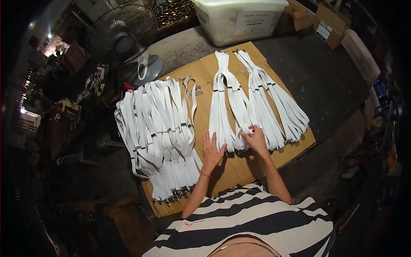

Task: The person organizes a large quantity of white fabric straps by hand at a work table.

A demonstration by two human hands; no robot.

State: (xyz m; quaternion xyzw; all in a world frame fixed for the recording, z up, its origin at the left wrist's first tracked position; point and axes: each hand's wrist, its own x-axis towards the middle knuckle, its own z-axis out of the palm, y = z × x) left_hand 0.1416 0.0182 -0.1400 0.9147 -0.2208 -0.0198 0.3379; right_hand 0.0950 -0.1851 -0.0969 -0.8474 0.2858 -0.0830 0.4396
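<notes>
Two fanned bundles of white straps lie side by side on a flattened cardboard sheet (231, 173). My left hand (212, 150) rests with fingers spread at the lower left edge of the nearer bundle (219, 111). At that bundle's lower right part, my right hand (256, 140) pinches a white strap between thumb and fingers. The other bundle (274, 107) spreads out to the right, its metal clips at both ends. A large pile of white straps (160, 132) covers the left of the cardboard, with dark clips along its lower edge.
A desk fan (124, 43) stands at the back left. Behind the cardboard are a white plastic bin (239, 21) with a paper label, a heap of brass-coloured metal parts (177, 12) and a cardboard box (329, 26) at the right. Tools clutter the left side.
</notes>
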